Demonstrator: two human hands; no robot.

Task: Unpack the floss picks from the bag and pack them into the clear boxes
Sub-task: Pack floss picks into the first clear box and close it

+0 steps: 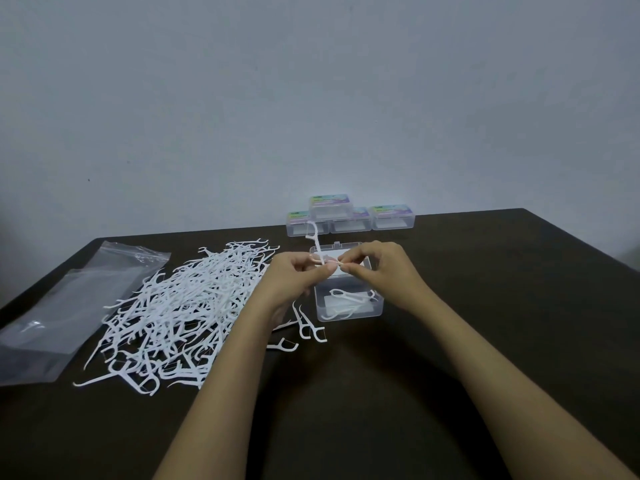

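One floss pick [314, 237] pinched by left hand [291, 276], right hand [378, 268], over box [379, 304]

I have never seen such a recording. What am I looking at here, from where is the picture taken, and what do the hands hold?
There is no machine here: a person works with bare hands. The one picture comes from a camera worn on the head, looking down at a dark table. The left hand and the right hand pinch the lower end of one white floss pick, held upright over an open clear box with a few picks already inside. To the left lies a big pile of loose picks, and beyond it the clear bag, lying flat. At the back stand four closed boxes, one stacked on the others.
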